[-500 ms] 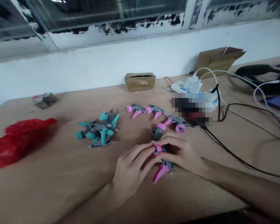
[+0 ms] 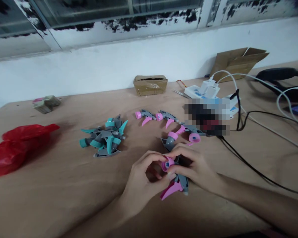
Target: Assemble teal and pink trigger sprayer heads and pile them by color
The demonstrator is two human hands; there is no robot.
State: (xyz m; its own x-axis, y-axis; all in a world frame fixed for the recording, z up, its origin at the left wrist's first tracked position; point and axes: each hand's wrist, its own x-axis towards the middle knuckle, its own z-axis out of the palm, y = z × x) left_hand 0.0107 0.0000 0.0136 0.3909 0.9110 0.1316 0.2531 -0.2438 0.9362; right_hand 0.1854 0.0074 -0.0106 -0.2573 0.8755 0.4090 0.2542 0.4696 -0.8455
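My left hand (image 2: pixel 141 181) and my right hand (image 2: pixel 193 167) meet over a grey spray-trigger head with pink trigger and pink nozzle cap (image 2: pixel 175 185). The right hand wraps the grey body. The left hand's fingertips pinch the pink nozzle cap (image 2: pixel 167 163). The pink trigger sticks out below, toward me. Just beyond my hands lie several more pink-and-grey trigger heads (image 2: pixel 169 127) in a loose row on the wooden table (image 2: pixel 64 185). A pile of teal-and-grey trigger heads (image 2: pixel 104 138) sits to the left of them.
A red plastic bag (image 2: pixel 17 145) lies at the left. A small taped cardboard box (image 2: pixel 150 85) and an open carton (image 2: pixel 238 61) stand by the wall. A power strip with chargers (image 2: pixel 205 91), black and white cables (image 2: pixel 250 165) and a blurred-out item occupy the right.
The left hand's fingers have curled up into a pinch on the pink cap, and the trigger head sits slightly lower and nearer. The view shifted a little.
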